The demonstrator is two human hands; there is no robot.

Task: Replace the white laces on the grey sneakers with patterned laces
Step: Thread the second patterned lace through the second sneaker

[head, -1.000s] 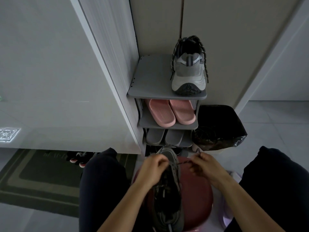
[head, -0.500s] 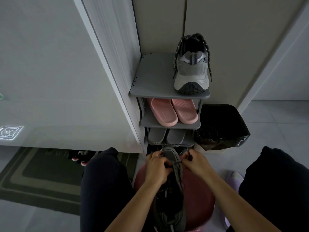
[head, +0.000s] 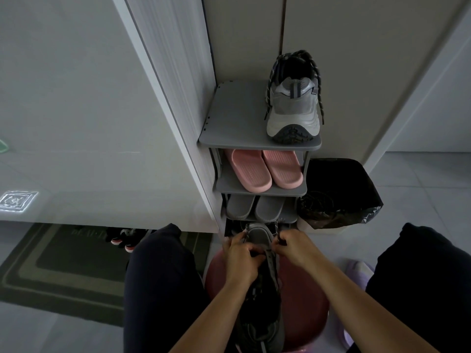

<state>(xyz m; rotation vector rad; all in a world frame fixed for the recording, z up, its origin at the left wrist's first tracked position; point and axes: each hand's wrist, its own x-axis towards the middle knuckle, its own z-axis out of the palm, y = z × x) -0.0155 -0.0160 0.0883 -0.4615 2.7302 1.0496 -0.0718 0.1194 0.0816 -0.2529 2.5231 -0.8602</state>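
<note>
Over red stool [head: 305,301], left hand [head: 242,258], right hand [head: 293,247] each pinching patterned lace [head: 277,226] (grey sneaker [head: 258,235] between); shoe rack [head: 237,118] ahead

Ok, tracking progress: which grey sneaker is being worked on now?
The sneaker on the red stool: left hand and right hand each pinch a lace end near its toe. The other sneaker stands untouched on the top shelf.

A home entryway: a grey tiered shoe rack [head: 254,142] against a pale wall holds a sneaker [head: 293,108], pink slippers [head: 265,171] and grey slippers [head: 254,207]; a dark doormat [head: 58,271] lies on the tiled floor [head: 420,179] at left.
</note>
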